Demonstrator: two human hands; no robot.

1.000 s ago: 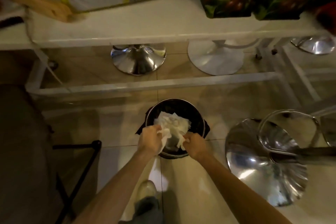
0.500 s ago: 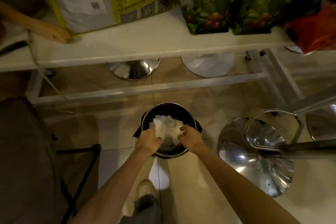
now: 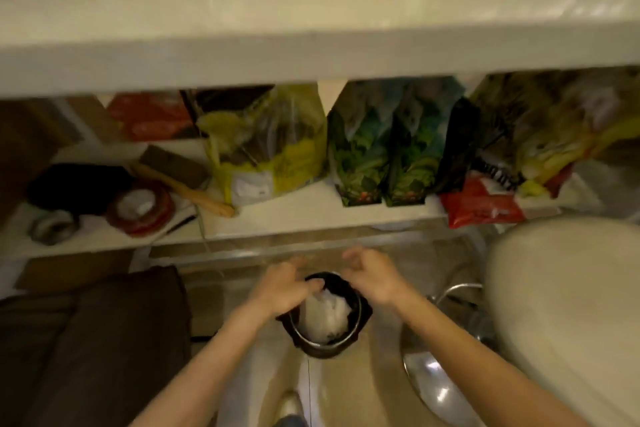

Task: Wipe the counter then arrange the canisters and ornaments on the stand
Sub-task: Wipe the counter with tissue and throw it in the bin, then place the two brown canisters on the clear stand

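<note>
Worktop (image 3: 311, 28) above you, blurred. Wiping tissue (image 3: 323, 317) lies in bin (image 3: 356, 329); your left hand (image 3: 282, 288) and right hand (image 3: 372, 274) hover over it, loosely open, empty. Wiping looks finished; next, reach for canisters, none identifiable.

Tiled floor (image 3: 346, 392) bearing black bin (image 3: 325, 343), lower shelf (image 3: 311, 215) holding blurred, seemingly food bags (image 3: 266, 149)
</note>
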